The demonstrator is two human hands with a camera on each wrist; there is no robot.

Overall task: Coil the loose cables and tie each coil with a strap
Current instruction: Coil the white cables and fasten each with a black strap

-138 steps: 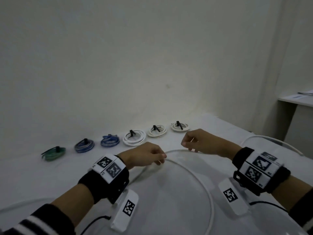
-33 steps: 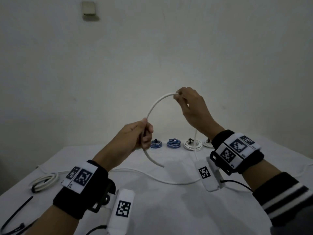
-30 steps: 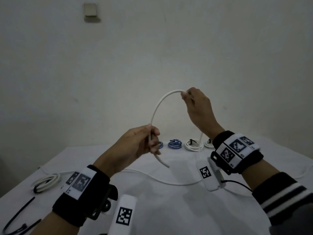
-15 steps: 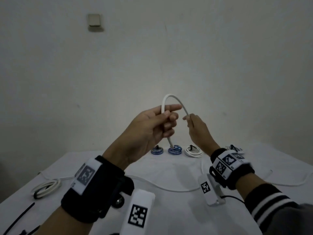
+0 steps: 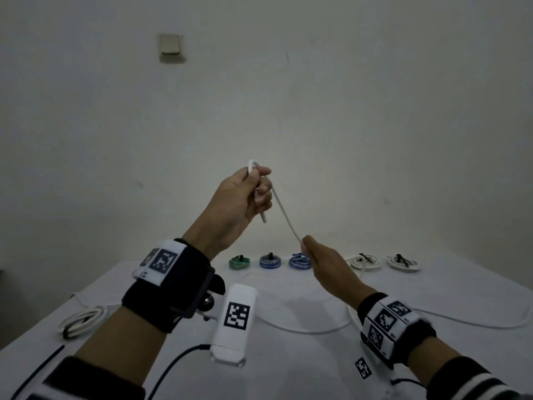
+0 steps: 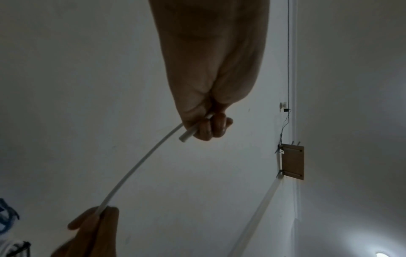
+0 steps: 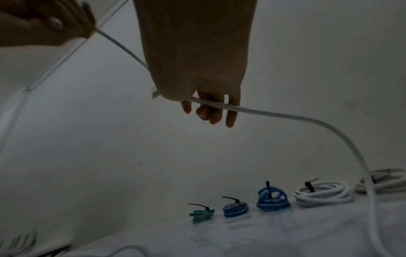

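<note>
Head cam: left hand [image 5: 242, 203] grips white cable [image 5: 284, 215] end up high, right hand [image 5: 323, 262] pinches it lower, probably loosely; rest trails on tabletop [image 5: 288, 370]. First loop starting, next bring right up to left w/ slack

1. We wore a wide black band on the left wrist [image 5: 170, 287], at lower left of the head view, with a white panel carrying black square-code markers.
2. Under that band hung a white oblong camera unit [image 5: 235, 321] printed with one square code; a dark cable [image 5: 173, 368] ran from its lower end, and a round metal joint linked it to a black bracket.
3. Our right wrist [image 5: 395, 327], at lower right, bore a matching black band with white panels of square codes.
4. Below it, a white unit [image 5: 364, 368] showed another small code and a thin dark lead.
5. Both our sleeves [image 5: 473, 383] were dark with white stripes.
</note>
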